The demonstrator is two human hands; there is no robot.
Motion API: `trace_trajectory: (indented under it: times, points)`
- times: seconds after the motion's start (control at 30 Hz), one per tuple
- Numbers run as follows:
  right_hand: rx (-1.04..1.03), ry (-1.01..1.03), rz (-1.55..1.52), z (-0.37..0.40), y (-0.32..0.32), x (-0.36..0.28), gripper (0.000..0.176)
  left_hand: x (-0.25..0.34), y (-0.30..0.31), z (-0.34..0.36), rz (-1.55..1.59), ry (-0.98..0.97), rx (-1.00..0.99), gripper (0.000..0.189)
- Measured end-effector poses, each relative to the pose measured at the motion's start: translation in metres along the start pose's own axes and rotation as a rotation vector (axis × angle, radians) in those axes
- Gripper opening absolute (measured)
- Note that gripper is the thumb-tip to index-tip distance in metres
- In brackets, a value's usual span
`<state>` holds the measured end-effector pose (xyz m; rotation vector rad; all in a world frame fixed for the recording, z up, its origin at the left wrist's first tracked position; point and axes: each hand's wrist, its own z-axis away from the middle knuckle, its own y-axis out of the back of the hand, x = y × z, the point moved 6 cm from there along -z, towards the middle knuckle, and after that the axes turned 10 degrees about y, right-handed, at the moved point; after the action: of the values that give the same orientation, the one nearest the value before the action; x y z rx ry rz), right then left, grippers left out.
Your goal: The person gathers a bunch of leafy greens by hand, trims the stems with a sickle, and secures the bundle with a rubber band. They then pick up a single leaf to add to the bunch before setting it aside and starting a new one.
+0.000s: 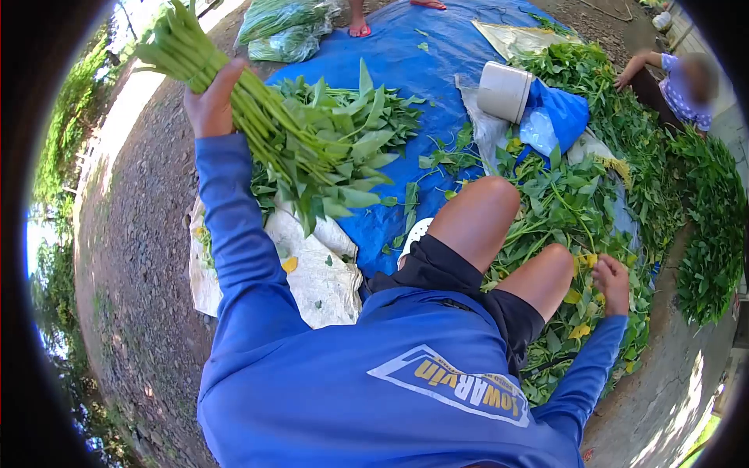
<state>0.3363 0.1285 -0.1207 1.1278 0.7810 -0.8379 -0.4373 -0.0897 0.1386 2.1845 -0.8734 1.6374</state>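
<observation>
Raised at the upper left, my left hand [211,105] is wrapped round the stems of a bunch of leafy greens [292,132]. The cut stem ends point up and left, and the leaves hang toward the lower right. My right hand [611,282] is beside my knee, low over a spread pile of greens [554,207]. Its fingers are curled together close to yellow leaves [579,296]; whether a leaf is pinched in them is hard to see. Below the raised bunch, more bundled greens [394,113] lie on the blue tarp [367,51].
A whitish bucket [499,92] lies tipped beside a blue bag [566,113]. Pale sacks [316,273] are spread at my left. Plastic-wrapped greens [285,27] stand at the back near another person's feet [359,27]. At the far right, a person [686,90] reaches into the greens.
</observation>
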Motion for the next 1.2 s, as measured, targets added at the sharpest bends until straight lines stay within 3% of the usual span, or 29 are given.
trace_trajectory:
  times: [0.07, 0.17, 0.33, 0.43, 0.57, 0.63, 0.67, 0.73, 0.8, 0.9, 1.0, 1.07, 1.2]
  points:
    - [-0.008, -0.111, -0.064, 0.003, 0.02, 0.098, 0.044, -0.023, 0.06, 0.032, -0.162, 0.067, 0.131, 0.022]
    - [0.096, -0.336, -0.128, 0.049, 0.018, 0.161, 0.039, -0.055, 0.117, 0.081, -0.241, 0.128, 0.274, 0.026]
    - [0.083, -0.465, -0.09, 0.08, 0.002, 0.175, 0.038, -0.091, 0.134, 0.094, -0.047, 0.315, 0.344, 0.029]
    - [0.023, -0.423, -0.072, 0.07, 0.0, 0.147, 0.038, -0.09, 0.099, 0.046, 0.137, 0.323, 0.335, 0.038]
    - [-0.013, -0.306, -0.027, 0.038, 0.006, 0.117, 0.039, -0.124, 0.066, -0.087, 0.316, 0.264, 0.151, 0.047]
    - [-0.018, -0.285, 0.057, 0.035, 0.005, 0.1, 0.041, -0.166, 0.096, -0.163, -0.023, 0.152, 0.401, 0.066]
    - [-0.024, -0.271, 0.09, 0.038, 0.009, 0.091, 0.043, -0.167, 0.096, -0.158, -0.105, 0.241, 0.393, 0.063]
    - [-0.019, -0.245, 0.124, 0.044, 0.008, 0.08, 0.046, -0.144, 0.08, -0.14, -0.277, 0.391, 0.347, 0.058]
    - [0.001, -0.243, 0.093, 0.058, 0.012, 0.072, 0.048, -0.142, 0.066, -0.117, -0.219, 0.36, 0.092, 0.063]
    - [0.023, -0.238, 0.094, 0.064, 0.013, 0.067, 0.048, -0.128, 0.06, -0.074, -0.339, 0.413, 0.03, 0.06]
    - [0.041, -0.219, 0.0, 0.062, 0.033, 0.105, 0.049, -0.163, 0.076, -0.043, -0.424, 0.443, -0.14, 0.04]
    - [0.124, -0.212, 0.118, 0.089, 0.019, 0.052, 0.05, -0.172, 0.045, 0.009, -0.611, 0.465, -0.248, 0.026]
    - [0.09, -0.218, 0.056, 0.11, 0.005, 0.069, 0.051, -0.212, -0.015, 0.103, -0.686, 0.609, -0.67, 0.028]
